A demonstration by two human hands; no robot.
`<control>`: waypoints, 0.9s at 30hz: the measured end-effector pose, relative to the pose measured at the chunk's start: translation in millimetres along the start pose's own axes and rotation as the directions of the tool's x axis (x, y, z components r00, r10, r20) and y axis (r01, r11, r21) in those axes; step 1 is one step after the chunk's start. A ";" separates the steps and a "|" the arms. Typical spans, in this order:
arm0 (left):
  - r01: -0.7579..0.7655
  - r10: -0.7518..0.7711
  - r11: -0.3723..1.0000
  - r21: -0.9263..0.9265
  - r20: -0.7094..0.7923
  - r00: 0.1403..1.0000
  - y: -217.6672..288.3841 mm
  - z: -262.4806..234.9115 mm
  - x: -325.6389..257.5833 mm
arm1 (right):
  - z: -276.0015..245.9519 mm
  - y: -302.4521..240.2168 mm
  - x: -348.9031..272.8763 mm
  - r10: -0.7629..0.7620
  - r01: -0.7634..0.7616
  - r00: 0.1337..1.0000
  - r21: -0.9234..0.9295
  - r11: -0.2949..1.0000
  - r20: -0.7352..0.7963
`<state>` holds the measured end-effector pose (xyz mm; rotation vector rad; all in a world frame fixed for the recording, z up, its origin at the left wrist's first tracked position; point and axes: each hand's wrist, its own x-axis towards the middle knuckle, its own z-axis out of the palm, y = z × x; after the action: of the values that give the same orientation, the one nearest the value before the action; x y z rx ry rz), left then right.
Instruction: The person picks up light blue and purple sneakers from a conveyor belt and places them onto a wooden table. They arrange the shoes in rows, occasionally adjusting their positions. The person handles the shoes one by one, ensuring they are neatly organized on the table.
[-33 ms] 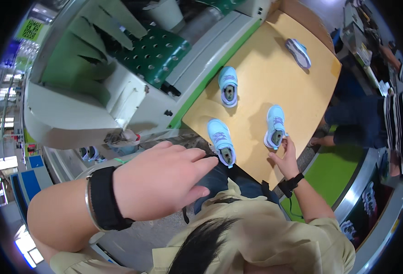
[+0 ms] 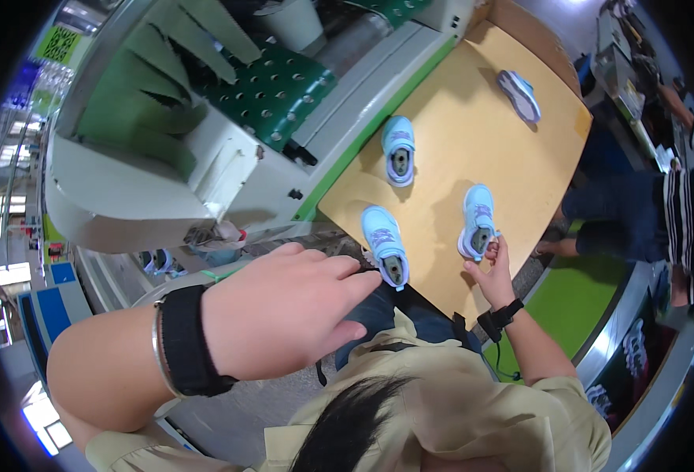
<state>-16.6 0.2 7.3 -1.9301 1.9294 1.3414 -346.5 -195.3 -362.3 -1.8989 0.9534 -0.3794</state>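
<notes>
Two light blue sneakers with purple straps stand nearest me, toes pointing away. Beside the left sneaker (image 2: 383, 237) is my left hand (image 2: 284, 311), palm down, fingers stretched toward its heel and thumb apart; whether the fingertips touch it is hard to tell. Around the heel of the right sneaker (image 2: 478, 216) is my right hand (image 2: 492, 275), thumb on one side and fingers on the other. Farther back, a third sneaker (image 2: 398, 149) stands upright near the board's left edge. A fourth sneaker (image 2: 520, 97) lies on its side, sole showing, at the far right.
The sneakers rest on a tan board (image 2: 441, 141). To its left stands a pale machine (image 2: 134, 193) with a perforated green belt (image 2: 272, 90) and hanging flaps. A green surface (image 2: 575, 307) lies right. Another person in a striped top (image 2: 684, 220) is at the right, with more shoes (image 2: 636, 346) below.
</notes>
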 end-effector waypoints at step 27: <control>-0.067 0.070 0.997 0.028 -0.102 0.992 -4.3 15.3 -4.2 | 77.0 -65.7 22.2 -0.027 0.361 0.883 -0.640 0.678 0.468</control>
<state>-19.7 13.8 -1.5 -1.9764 2.0667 1.2516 -255.2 -148.4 -348.0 -2.6690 0.6192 0.3610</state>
